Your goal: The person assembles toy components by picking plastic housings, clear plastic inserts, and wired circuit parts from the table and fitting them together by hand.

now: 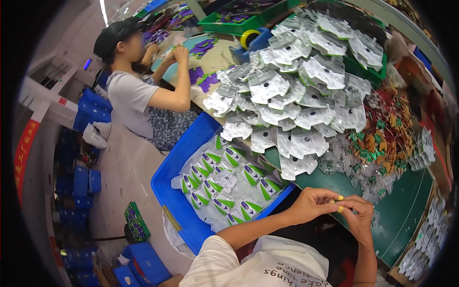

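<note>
My left hand (313, 204) and my right hand (357, 215) meet over the near edge of the green work table (401, 222). Fingers of both are drawn together in a pinch, tip against tip. Small yellow patches show at the fingertips; whether these are finger covers or nails I cannot tell. Anything between the fingers is too small or hidden to make out. Beyond them rises a big heap of silvery-grey plastic shells (313, 112) with green edges. Right of it lie clear plastic pieces (351, 160) and a tangle of red wires with small green boards (385, 131).
Left of my hands stands a blue bin (184, 148) holding several green-and-white parts (224, 203) in clear wrapping. Across the table a co-worker (138, 86) handles something small near purple pieces (203, 47). A tape dispenser (251, 43) and green crates (224, 24) stand farther back.
</note>
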Available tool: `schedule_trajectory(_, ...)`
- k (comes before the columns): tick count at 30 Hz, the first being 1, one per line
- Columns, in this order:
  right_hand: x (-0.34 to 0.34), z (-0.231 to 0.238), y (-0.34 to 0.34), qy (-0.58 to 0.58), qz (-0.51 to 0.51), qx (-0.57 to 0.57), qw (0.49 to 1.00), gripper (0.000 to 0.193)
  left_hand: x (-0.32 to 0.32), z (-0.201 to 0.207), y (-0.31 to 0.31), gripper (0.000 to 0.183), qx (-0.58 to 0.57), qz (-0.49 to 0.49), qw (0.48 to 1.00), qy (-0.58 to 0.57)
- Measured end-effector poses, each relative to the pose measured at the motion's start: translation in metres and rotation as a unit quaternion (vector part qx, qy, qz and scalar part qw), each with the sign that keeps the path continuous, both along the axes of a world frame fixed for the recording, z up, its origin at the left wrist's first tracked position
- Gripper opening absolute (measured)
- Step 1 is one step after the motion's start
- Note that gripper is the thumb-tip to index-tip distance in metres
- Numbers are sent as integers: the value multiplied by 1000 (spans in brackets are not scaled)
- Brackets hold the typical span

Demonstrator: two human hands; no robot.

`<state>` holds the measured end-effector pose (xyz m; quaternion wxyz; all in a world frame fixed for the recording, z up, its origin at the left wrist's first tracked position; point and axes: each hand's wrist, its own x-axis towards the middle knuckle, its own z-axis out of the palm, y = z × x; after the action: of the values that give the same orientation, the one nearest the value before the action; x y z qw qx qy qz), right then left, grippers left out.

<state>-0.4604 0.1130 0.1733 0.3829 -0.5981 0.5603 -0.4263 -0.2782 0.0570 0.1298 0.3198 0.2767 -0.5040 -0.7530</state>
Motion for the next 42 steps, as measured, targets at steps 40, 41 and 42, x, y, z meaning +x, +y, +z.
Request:
schedule_trajectory(40, 66, 49, -83, 236, 314, -70, 917, 16, 204, -8, -241, 31, -584, 292, 591, -474)
schedule_trajectory(41, 51, 32, -73, 165, 278, -7, 946, 17, 200, -6, -242, 30, -580, 303, 595, -467)
schedule_trajectory(42, 37, 21, -61, 112, 242, -7, 964, 15, 197, -4, -242, 30, -575, 303, 596, -472)
